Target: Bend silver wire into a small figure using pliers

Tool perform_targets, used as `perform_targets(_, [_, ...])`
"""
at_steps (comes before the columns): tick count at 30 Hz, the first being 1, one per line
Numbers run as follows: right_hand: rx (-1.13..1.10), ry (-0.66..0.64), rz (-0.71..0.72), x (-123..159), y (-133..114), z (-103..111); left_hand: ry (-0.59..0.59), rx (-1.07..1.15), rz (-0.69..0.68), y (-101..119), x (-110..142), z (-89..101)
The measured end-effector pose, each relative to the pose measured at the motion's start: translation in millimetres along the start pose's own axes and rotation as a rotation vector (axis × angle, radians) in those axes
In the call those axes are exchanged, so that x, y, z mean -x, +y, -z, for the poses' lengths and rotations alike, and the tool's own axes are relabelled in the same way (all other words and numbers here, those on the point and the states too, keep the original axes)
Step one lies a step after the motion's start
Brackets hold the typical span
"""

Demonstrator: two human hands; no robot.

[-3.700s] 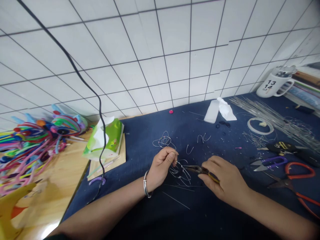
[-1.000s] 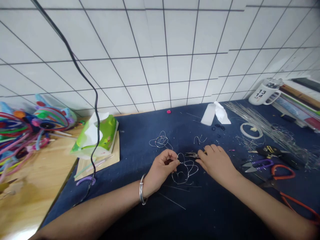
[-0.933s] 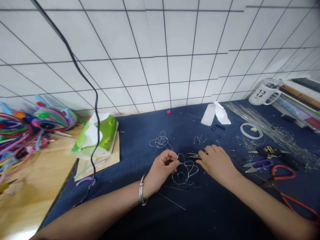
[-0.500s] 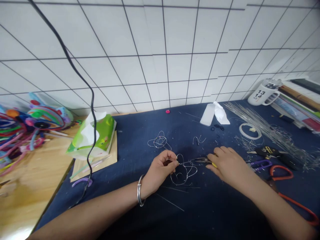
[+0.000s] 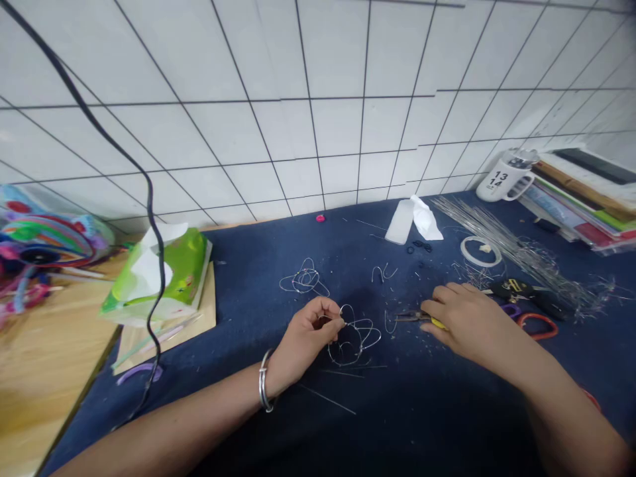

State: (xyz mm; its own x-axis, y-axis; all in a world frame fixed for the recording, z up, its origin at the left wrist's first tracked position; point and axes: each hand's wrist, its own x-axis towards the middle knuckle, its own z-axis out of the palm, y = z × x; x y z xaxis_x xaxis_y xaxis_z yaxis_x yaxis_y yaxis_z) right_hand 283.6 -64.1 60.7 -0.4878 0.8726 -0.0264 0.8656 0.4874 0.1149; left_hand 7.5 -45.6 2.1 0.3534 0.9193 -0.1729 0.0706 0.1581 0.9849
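The left hand [image 5: 313, 338] reaches in from the near left, its thumb pinched against curled fingers [image 5: 322, 308], the wrist [image 5: 271, 381] low. The right hand [image 5: 470, 321], palm down, angles in from the near right, its fingers bent in a grip. Both forearms slant inward, and the hands are well apart.

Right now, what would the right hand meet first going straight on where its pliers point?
Likely the small bent wire, just off the tips of the pliers; depth is unclear, so they may already touch.

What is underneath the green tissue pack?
A tan sheet sticks out beyond the right and near edges of the green tissue pack. Whatever lies under the pack's middle is covered and cannot be seen.
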Motion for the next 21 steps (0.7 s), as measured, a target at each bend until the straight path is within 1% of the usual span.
perform_targets(3, [0.062, 0.04, -0.035, -2, -2, 1, -0.006, -0.008, 0.008, 0, 0, 0.2])
perform_targets(7, [0.141, 0.145, -0.165, -11, 0, -3, -0.005, 0.003, 0.012, -1, 0, 0.0])
perform_targets(9, [0.145, 0.171, -0.212, -19, 4, -8, -0.008, 0.013, 0.013, -1, -1, 0.0])
perform_targets(15, [0.093, 0.154, -0.227, -41, 18, -22, -0.017, 0.039, 0.014, 2, -1, 1.7])
perform_targets(21, [0.148, 0.21, -0.223, -47, 29, -30, -0.026, 0.036, 0.031, 3, -3, 3.9])
